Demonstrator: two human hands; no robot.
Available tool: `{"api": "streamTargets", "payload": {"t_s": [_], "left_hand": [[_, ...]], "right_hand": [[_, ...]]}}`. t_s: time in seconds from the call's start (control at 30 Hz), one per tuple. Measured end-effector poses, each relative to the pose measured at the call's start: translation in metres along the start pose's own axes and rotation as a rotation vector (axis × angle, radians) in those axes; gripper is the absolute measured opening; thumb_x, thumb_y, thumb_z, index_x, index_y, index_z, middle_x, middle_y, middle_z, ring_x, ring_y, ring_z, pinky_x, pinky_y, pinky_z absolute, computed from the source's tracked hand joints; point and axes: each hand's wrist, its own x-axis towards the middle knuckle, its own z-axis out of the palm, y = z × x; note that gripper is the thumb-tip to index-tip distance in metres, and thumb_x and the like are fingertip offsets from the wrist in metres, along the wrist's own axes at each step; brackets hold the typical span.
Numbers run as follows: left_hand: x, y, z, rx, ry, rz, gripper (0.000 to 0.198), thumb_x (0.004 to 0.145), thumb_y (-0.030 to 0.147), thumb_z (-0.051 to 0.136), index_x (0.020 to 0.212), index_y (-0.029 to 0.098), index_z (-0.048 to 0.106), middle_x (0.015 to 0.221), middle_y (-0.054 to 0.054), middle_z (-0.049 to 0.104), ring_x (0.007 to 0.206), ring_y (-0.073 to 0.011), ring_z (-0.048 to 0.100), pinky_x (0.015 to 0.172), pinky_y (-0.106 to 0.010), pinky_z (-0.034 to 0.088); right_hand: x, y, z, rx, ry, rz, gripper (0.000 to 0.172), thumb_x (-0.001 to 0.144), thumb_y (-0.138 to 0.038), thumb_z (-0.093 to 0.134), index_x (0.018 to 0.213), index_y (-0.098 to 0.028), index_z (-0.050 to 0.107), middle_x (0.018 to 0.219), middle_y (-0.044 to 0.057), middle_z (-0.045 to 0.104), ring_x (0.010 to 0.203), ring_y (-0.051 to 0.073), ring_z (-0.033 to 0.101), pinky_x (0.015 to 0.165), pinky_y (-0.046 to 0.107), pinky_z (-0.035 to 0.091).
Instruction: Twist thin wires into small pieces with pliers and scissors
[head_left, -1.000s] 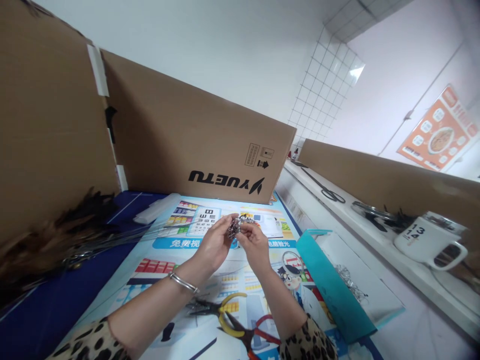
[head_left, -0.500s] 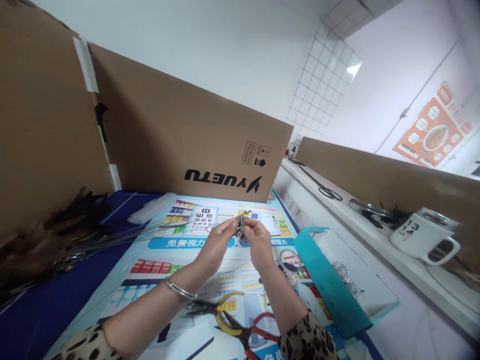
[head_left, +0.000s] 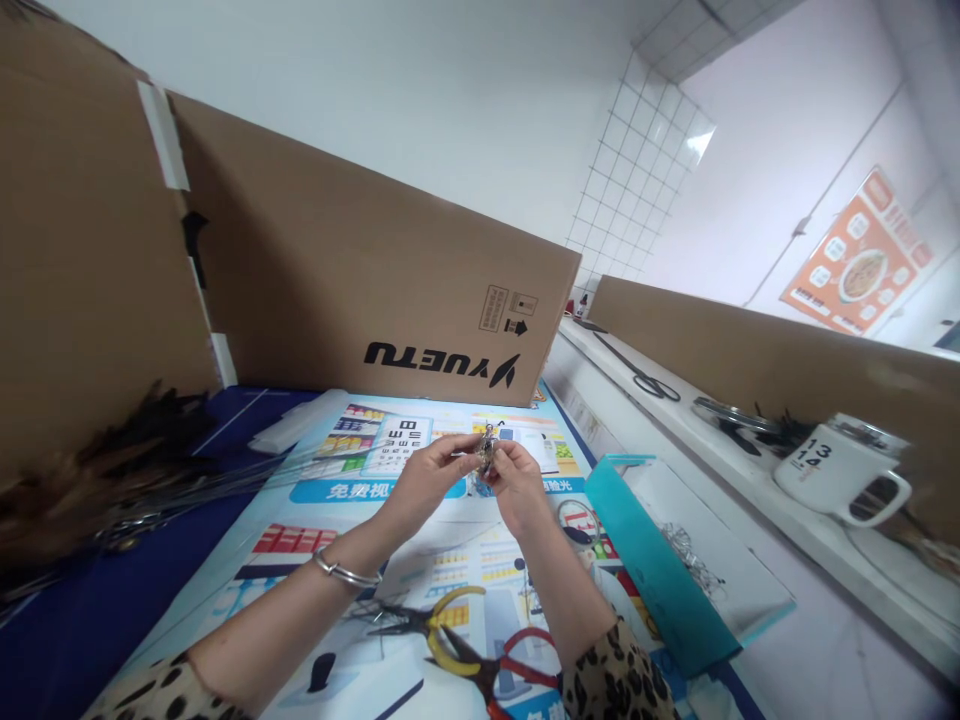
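Observation:
A small, shiny metal wire piece [head_left: 487,450] sits upright between my two hands over the printed table mat. Its exact kind is too small to make out. My right hand [head_left: 519,490] pinches it from the right side, thumb and fingers closed. From the left, the closed thumb and fingertips of my left hand [head_left: 435,475] press against the same piece. Below my forearms lie yellow-handled pliers [head_left: 442,640] and red-handled pliers [head_left: 495,675], partly overlapping. Thin wire lengths [head_left: 247,475] stretch across the mat's left part.
A teal box [head_left: 660,580] with several wire pieces [head_left: 686,555] stands at right. Behind it, a ledge carries scissors [head_left: 652,383] and a white mug [head_left: 836,470]. Cardboard panels [head_left: 360,260] wall the back and left. Dark feathery material [head_left: 112,460] lies at left.
My left hand has shifted slightly left, its fingertips lower on the metal piece, which now stands more upright. The whole view has moved a little.

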Motion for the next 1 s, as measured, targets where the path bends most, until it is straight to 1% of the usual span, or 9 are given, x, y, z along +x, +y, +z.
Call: {"api": "streamTargets", "payload": {"t_s": [0.07,0.17,0.27,0.4,0.47,0.63,0.77,0.87,1.0], "left_hand": [[0.001,-0.003,-0.001,0.055,0.015,0.049,0.033,0.075,0.031,0.065,0.106,0.021,0.067,0.115,-0.007,0.064,0.108,-0.0245,0.056,0.093,-0.038,0.044],[0.003,-0.006,-0.005,0.116,-0.017,0.105,0.029,0.077,0.029,0.062,0.104,0.022,0.068,0.115,-0.006,0.062,0.11,-0.0231,0.054,0.096,-0.037,0.042],[0.005,-0.008,-0.009,0.145,-0.04,0.133,0.024,0.078,0.028,0.061,0.1,0.022,0.068,0.114,-0.006,0.06,0.109,-0.0221,0.054,0.093,-0.035,0.044],[0.007,-0.012,-0.011,0.152,0.007,0.174,0.016,0.075,0.026,0.063,0.089,0.02,0.067,0.108,-0.006,0.059,0.103,-0.021,0.056,0.087,-0.033,0.047],[0.007,-0.013,-0.01,0.157,0.023,0.171,0.014,0.075,0.026,0.063,0.087,0.019,0.065,0.104,-0.006,0.058,0.097,-0.0196,0.057,0.082,-0.032,0.049],[0.007,-0.014,-0.008,0.18,0.01,0.135,0.015,0.073,0.023,0.063,0.087,0.019,0.06,0.093,-0.003,0.058,0.083,-0.016,0.058,0.073,-0.028,0.049],[0.007,-0.013,-0.009,0.184,0.012,0.1,0.012,0.069,0.018,0.063,0.079,0.019,0.057,0.078,0.001,0.057,0.069,-0.013,0.055,0.064,-0.025,0.047],[0.008,-0.013,-0.011,0.158,0.01,0.073,0.012,0.067,0.018,0.062,0.077,0.018,0.055,0.072,0.002,0.057,0.065,-0.0123,0.055,0.06,-0.024,0.045],[0.012,-0.016,-0.018,0.106,0.03,0.045,0.013,0.067,0.019,0.062,0.077,0.018,0.054,0.072,0.002,0.058,0.064,-0.0118,0.055,0.059,-0.023,0.043]], "right_hand": [[0.0,0.001,0.001,0.024,0.001,-0.003,0.017,0.074,-0.03,0.069,0.082,-0.018,0.06,0.068,-0.001,0.059,0.056,0.009,0.05,0.056,0.023,0.04],[-0.001,0.001,0.002,0.055,-0.009,0.004,0.016,0.075,-0.03,0.069,0.08,-0.018,0.059,0.067,-0.001,0.058,0.057,0.009,0.049,0.057,0.023,0.04],[-0.001,0.001,0.003,0.073,-0.022,0.019,0.015,0.076,-0.03,0.068,0.079,-0.018,0.059,0.066,-0.001,0.057,0.057,0.009,0.049,0.057,0.023,0.04],[-0.002,0.003,0.005,0.087,-0.049,0.041,0.016,0.077,-0.029,0.068,0.076,-0.017,0.057,0.065,-0.002,0.055,0.056,0.008,0.048,0.057,0.022,0.039],[-0.003,0.005,0.006,0.089,-0.052,0.052,0.016,0.077,-0.029,0.068,0.076,-0.017,0.057,0.064,-0.002,0.055,0.056,0.008,0.048,0.057,0.022,0.039],[-0.003,0.01,0.006,0.083,-0.042,0.06,0.017,0.076,-0.03,0.068,0.076,-0.018,0.056,0.062,-0.003,0.053,0.055,0.008,0.047,0.056,0.022,0.038],[-0.004,0.012,0.006,0.059,-0.052,0.078,0.019,0.076,-0.031,0.068,0.073,-0.018,0.055,0.062,-0.002,0.053,0.055,0.009,0.046,0.057,0.023,0.039],[-0.005,0.011,0.008,0.063,-0.054,0.097,0.02,0.074,-0.031,0.069,0.073,-0.018,0.054,0.061,-0.003,0.052,0.055,0.009,0.047,0.057,0.023,0.039],[-0.005,0.006,0.011,0.07,-0.049,0.099,0.02,0.074,-0.03,0.069,0.072,-0.018,0.053,0.06,-0.003,0.05,0.057,0.009,0.046,0.058,0.023,0.04]]}}
